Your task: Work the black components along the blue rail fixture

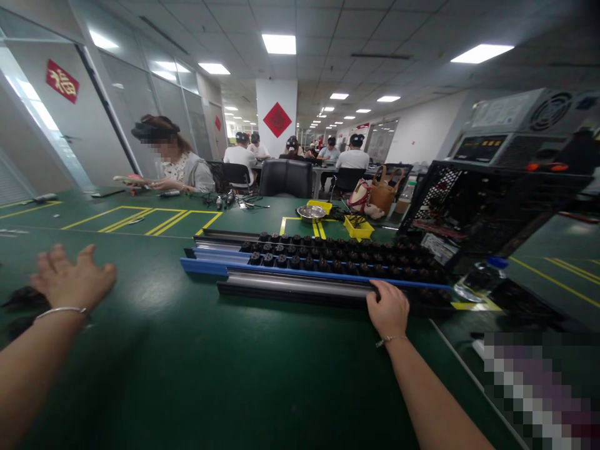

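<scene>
My left hand [75, 278] is at the left, fingers spread, above the green tabletop, with nothing in it. Under its wrist side lie dark items [22, 306], too blurred to name. My right hand [390, 306] has its fingers curled over the near side of a long black rail with a silvery channel [300, 284], toward its right end. This rail lies nearest me and its channel looks bare. Just behind it run blue-edged rails [206, 265] holding rows of small black round parts [323, 255]. My right fingertips are partly hidden behind the hand.
An open computer case [431, 200] stands at the right, a blue-capped bottle [482, 278] before it. Behind the rails are a metal bowl [311, 213] and a yellow tray [359, 229]. Cables [229, 200] lie farther back. A co-worker [187, 169] sits across the table, far left.
</scene>
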Action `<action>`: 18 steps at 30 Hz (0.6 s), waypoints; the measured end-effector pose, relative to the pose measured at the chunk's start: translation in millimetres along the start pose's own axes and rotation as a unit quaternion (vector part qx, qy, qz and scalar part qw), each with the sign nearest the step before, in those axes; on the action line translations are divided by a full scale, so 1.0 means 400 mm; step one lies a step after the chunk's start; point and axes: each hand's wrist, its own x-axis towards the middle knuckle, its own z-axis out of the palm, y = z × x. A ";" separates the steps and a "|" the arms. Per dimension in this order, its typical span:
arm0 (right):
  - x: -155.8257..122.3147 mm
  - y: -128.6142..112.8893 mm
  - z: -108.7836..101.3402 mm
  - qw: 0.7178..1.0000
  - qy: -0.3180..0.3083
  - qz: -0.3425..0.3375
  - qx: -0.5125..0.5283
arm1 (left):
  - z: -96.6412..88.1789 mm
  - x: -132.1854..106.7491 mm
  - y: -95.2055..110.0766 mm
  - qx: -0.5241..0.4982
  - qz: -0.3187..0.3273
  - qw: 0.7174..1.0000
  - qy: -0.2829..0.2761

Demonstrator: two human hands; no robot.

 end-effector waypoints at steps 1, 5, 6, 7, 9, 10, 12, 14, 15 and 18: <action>0.005 0.007 -0.001 1.000 0.025 0.013 0.000 | -0.013 -0.013 0.047 -0.029 0.036 0.997 0.064; 0.022 0.053 -0.002 0.983 0.157 0.084 -0.037 | -0.047 -0.115 0.247 -0.123 0.178 0.975 0.045; 0.024 0.066 -0.001 0.977 0.178 0.106 -0.050 | -0.051 -0.159 0.297 -0.157 0.230 0.960 -0.019; 0.025 0.078 0.000 0.974 0.183 0.122 -0.059 | -0.053 -0.210 0.347 -0.180 0.273 0.942 -0.071; 0.024 0.096 0.003 0.973 0.167 0.144 -0.067 | -0.050 -0.323 0.440 -0.211 0.344 0.909 -0.107; 0.023 0.102 0.005 0.973 0.160 0.149 -0.070 | -0.046 -0.380 0.483 -0.220 0.376 0.893 -0.113; 0.021 0.107 0.006 0.973 0.152 0.155 -0.076 | -0.034 -0.482 0.556 -0.221 0.434 0.866 -0.116; 0.020 0.107 0.005 0.972 0.151 0.159 -0.080 | -0.019 -0.555 0.609 -0.214 0.453 0.858 -0.113; 0.021 0.105 0.004 0.972 0.150 0.161 -0.081 | -0.012 -0.579 0.627 -0.211 0.456 0.857 -0.114; 0.022 0.101 0.003 0.972 0.141 0.167 -0.082 | 0.010 -0.614 0.654 -0.202 0.453 0.860 -0.118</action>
